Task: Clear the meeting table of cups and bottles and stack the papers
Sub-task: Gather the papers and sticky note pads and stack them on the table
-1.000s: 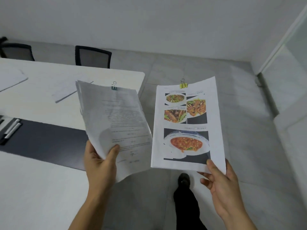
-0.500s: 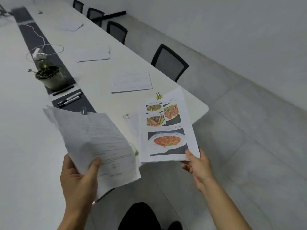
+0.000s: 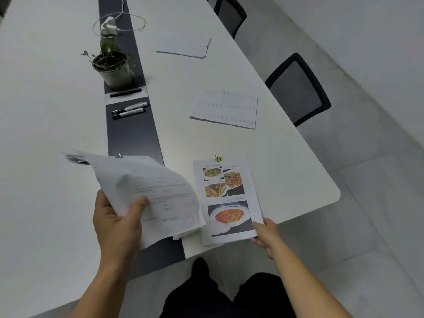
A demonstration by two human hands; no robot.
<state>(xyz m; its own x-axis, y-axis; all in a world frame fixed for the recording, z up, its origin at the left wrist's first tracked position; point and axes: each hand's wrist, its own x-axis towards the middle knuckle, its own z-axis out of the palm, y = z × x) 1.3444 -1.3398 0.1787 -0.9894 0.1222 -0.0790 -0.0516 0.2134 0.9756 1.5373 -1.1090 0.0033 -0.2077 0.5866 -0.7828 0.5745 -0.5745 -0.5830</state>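
My left hand (image 3: 117, 223) grips a crumpled text packet (image 3: 158, 193), held above the near end of the white meeting table (image 3: 50, 125). My right hand (image 3: 267, 235) pinches the bottom right corner of a packet with food photos (image 3: 226, 198), which has a yellow binder clip (image 3: 218, 157) at its top. That packet lies flat on other sheets at the table's near end. Two more paper stacks lie farther along the table's right side: one (image 3: 226, 109) in the middle and one (image 3: 183, 45) farther back. No cups or bottles are in view.
A dark strip (image 3: 132, 134) runs down the table's middle with a potted plant (image 3: 112, 67), markers (image 3: 129, 110) and a white charger with cable (image 3: 110, 28). Black mesh chairs (image 3: 298, 88) stand along the right side. My legs (image 3: 220, 294) are at the table's end.
The view swung from the floor to the table. Both packets came down; the food-photo packet now lies flat on the table end, and the text packet hangs lower over the dark strip.
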